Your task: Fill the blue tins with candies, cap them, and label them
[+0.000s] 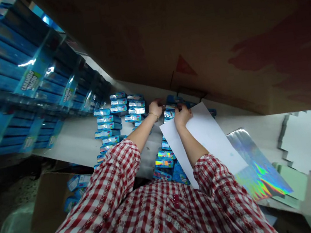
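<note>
Both my hands reach to the far end of a column of small blue boxes (166, 155) on the pale table. My left hand (156, 109), with a thin bracelet at the wrist, has its fingers at the left side of a box in that column. Close by on the right, my right hand (182, 116) bends its fingers over the same end of the column. What either hand grips is too small to make out. A white sheet (215, 138) lies under my right wrist and forearm. More blue boxes (108, 126) stand in rows to the left.
Wrapped stacks of blue boxes (28, 81) rise at the left. A huge cardboard box (190, 40) looms over the back. A shiny holographic sheet (259, 167) and white cut sheets (309, 139) lie at the right. An open carton (49, 200) sits low at the left.
</note>
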Tool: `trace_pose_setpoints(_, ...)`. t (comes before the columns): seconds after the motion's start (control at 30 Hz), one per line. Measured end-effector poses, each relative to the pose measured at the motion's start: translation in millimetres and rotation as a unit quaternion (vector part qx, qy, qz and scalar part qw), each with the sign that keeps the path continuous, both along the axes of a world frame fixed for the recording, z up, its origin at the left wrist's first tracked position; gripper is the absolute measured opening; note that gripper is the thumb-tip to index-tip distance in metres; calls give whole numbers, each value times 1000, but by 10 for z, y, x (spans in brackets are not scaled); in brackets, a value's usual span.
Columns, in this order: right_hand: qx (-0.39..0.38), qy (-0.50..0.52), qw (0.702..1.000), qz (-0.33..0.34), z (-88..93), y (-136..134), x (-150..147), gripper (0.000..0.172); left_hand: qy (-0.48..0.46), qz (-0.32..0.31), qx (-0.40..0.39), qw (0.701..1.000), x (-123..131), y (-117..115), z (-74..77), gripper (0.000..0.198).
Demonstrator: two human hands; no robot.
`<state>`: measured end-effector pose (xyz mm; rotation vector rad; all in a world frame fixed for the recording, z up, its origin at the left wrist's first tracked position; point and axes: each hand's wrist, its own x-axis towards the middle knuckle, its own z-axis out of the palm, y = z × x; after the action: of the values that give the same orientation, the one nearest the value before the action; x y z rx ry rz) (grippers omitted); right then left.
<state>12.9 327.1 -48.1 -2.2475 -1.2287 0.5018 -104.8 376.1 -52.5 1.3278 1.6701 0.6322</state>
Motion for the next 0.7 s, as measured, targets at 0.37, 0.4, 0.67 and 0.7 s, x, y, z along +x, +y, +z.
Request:
trace_pose_setpoints(0.37, -28, -237, 925, 295, 130, -153, 206, 43, 83, -17, 22, 996, 64, -141, -15, 39)
trace_pose_setpoints(0.4, -31, -241, 920, 306, 157, -156, 254, 43, 97, -16, 30, 995, 56, -161, 21, 38)
trace_pose_setpoints(0.67, -8, -243, 888, 390, 447, -241, 1104, 45, 93, -213, 69, 970, 298, -560, 401, 30)
trace_pose_setpoints(0.7, -22, -244, 872, 424, 476, -269, 1191, 41, 83, -241, 67, 965, 341, -607, 421, 30)
